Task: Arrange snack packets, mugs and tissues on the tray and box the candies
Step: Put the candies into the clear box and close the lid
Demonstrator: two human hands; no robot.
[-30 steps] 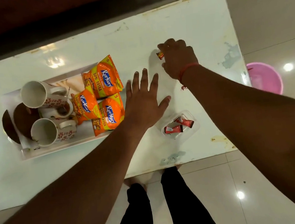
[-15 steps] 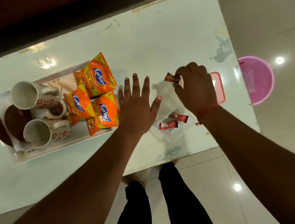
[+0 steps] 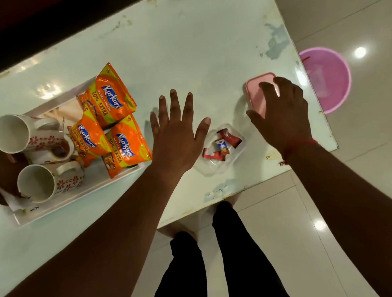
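Observation:
A white tray (image 3: 78, 204) at the left carries three orange snack packets (image 3: 110, 102), three floral mugs (image 3: 38, 183) lying on their sides, and white tissues (image 3: 17, 207) under the mugs. A clear plastic box (image 3: 217, 168) near the table's front edge holds several wrapped candies (image 3: 221, 145). Its pink lid (image 3: 257, 91) lies just right of and behind the box. My left hand (image 3: 176, 136) lies flat on the table with fingers spread, between tray and box. My right hand (image 3: 284, 115) covers the lid, thumb at its near left edge and fingers curled over its top.
Brown round coasters (image 3: 2, 169) sit at the tray's left end. A pink bucket (image 3: 329, 77) stands on the floor beyond the table's right edge. My legs and feet are below the front edge. The far half of the white table (image 3: 189, 38) is bare.
My right hand brought a candy from the far table to the clear box, let it go there, then moved right onto the pink lid. My left hand stayed flat.

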